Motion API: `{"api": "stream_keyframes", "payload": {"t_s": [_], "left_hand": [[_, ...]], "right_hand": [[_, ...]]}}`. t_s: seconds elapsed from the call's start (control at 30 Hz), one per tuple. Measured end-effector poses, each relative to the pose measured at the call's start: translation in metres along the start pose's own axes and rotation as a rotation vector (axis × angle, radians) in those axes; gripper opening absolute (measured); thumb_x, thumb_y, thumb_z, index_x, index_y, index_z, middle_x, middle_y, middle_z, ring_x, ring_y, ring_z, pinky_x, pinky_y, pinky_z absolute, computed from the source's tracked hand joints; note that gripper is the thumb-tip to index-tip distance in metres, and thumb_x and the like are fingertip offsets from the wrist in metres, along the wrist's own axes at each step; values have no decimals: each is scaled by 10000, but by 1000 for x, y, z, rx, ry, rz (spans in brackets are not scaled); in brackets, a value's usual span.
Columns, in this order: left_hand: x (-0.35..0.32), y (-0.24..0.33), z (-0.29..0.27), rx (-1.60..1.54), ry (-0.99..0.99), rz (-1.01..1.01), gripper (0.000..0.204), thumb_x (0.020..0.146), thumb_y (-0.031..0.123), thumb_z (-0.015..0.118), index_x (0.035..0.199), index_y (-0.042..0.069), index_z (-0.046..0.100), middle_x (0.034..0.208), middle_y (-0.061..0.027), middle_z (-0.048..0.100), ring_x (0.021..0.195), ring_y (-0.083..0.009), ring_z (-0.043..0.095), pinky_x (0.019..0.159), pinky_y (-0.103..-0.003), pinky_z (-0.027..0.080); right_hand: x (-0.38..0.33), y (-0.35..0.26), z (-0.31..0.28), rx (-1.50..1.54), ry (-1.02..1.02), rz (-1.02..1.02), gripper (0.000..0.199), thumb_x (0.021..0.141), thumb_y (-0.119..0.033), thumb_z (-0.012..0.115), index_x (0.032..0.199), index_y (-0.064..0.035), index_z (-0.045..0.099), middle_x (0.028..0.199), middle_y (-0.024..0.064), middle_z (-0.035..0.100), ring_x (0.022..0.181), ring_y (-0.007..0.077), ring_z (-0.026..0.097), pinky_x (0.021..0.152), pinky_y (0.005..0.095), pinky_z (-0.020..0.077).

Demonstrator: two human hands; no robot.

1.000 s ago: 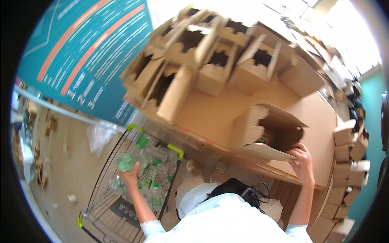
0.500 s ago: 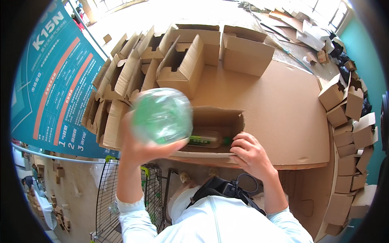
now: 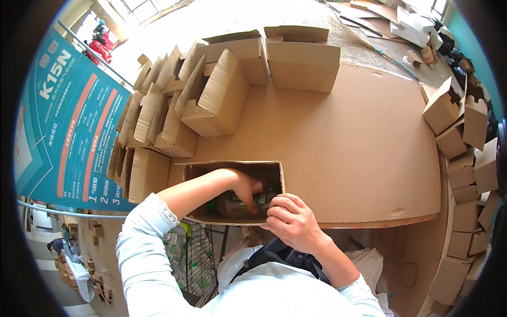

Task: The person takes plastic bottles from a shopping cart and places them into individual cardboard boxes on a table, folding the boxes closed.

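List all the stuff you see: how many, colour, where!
Open rectangular cardboard box: one, brown, tabletop's near edge
Cylindrical plastic bottle: at least one, clear, inside that box
Flat cardboard tabletop: one, brown, centre
Other open cardboard boxes: several, brown, tabletop's left and far sides
Jumbled cardboard boxes: many, brown, right side
Flat printed banner: one, teal with coral stripes, left
Painted wall: one, teal, far right
Wire cart: one, black, below tabletop
Plastic bottles: many, clear and green, inside cart
Waist bag: one, black, person's front
Left hand: one, bare, inside box
Right hand: one, bare, box's right edge
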State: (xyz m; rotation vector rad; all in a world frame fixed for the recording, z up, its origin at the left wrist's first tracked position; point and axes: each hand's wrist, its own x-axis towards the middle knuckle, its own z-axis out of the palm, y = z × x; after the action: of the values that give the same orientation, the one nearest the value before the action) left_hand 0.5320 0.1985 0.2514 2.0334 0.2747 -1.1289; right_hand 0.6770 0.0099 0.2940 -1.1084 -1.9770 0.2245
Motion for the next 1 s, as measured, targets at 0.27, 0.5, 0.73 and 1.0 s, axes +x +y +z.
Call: {"api": "stream_keyframes", "payload": {"t_s": [0.27, 0.5, 0.73, 1.0], "left_hand": [[2, 35, 32, 281, 276, -248, 192, 839, 82, 565, 926, 38, 730, 957, -177, 708, 893, -321, 691, 785, -413, 547], [-64, 26, 19, 71, 344, -116, 317, 876, 228, 630, 1104, 9, 629, 976, -233, 665, 930, -411, 628, 801, -464, 506], [-173, 43, 116, -283, 1623, -57, 628, 770, 462, 759, 1180, 8, 619, 1149, -145, 650, 1066, -276, 633, 898, -371, 513], [-121, -14, 149, -551, 1648, -181, 426, 734, 150, 801, 1110, 24, 645, 1023, -142, 691, 1000, -250, 667, 869, -345, 515]], "right_hand": [[10, 12, -3, 14, 12, 50, 174, 758, -170, 735, 768, -61, 600, 888, 50, 588, 1045, 253, 565, 979, 413, 458], [8, 10, 3, 28, 47, 112, 373, 739, -143, 774, 1061, -68, 601, 1162, 106, 566, 1150, 303, 541, 984, 432, 456], [-7, 15, 10, 191, 191, 338, 562, 667, -138, 847, 1164, -65, 596, 1246, 126, 590, 1170, 325, 553, 1003, 432, 455], [-6, 27, 42, 115, 113, 374, 595, 666, -165, 852, 1195, -83, 593, 1325, 127, 556, 1235, 323, 512, 1035, 446, 431]]}}
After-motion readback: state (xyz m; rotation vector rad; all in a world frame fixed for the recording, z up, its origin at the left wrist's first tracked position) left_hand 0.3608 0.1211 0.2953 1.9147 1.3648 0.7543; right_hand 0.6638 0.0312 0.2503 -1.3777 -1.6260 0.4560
